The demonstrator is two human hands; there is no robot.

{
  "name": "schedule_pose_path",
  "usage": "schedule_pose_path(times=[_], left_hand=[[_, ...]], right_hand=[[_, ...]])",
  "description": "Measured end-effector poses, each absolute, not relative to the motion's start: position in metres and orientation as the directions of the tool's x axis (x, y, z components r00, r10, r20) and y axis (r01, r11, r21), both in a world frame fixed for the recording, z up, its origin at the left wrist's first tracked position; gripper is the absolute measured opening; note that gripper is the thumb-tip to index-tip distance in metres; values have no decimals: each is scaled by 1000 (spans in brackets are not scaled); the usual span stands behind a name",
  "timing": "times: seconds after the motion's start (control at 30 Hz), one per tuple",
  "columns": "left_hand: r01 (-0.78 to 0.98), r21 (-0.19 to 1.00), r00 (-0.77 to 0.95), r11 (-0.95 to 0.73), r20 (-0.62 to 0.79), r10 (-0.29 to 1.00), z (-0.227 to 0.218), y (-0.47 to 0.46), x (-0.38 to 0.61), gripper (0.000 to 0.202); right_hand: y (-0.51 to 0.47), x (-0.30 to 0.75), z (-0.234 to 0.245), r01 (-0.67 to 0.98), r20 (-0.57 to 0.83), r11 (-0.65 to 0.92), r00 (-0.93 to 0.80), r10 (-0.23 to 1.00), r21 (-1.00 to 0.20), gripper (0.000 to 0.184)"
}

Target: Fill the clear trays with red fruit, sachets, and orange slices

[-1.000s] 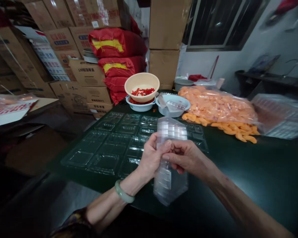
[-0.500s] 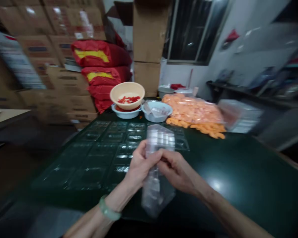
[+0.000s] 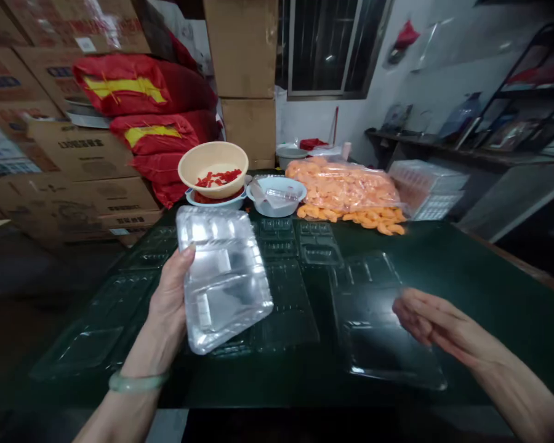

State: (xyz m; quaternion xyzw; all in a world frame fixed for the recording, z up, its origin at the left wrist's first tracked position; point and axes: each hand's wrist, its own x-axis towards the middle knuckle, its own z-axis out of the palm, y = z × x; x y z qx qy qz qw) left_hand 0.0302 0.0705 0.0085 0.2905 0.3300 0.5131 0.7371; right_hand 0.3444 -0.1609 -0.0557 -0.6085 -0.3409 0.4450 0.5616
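Tray stack hides the fingers of the left hand, thumb in front.

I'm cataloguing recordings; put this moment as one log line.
left hand: holds stacked clear trays | right hand: at edge of single tray, grip unclear | table: more trays laid out | far side: cream bowl, orange pieces

The left forearm slants up over the near edge of the desk, bare, its wrist nearly straight. The left hand is raised in a grasp, thumb laid on top, the other fingers hidden. Well apart, the right forearm reaches in from the desk's near right corner. The right hand points leftward, fingers curled together, slightly blurred; whether they pinch is unclear.
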Motion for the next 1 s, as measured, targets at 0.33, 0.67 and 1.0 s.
schedule_pose_path(times=[0.33,0.67,1.0], left_hand=[[-567,713,323,411,-266,908,10,64,36,18],[-508,768,453,390,-147,879,-7,52,74,24],[-450,849,589,277,49,807,-12,15,131,37]], right_hand=[[-124,378,-110,66,-454,-500,330,828,-864,39],[-97,356,-101,263,-527,-733,550,648,-628,21],[-99,273,0,461,149,-84,446,882,-883,21]])
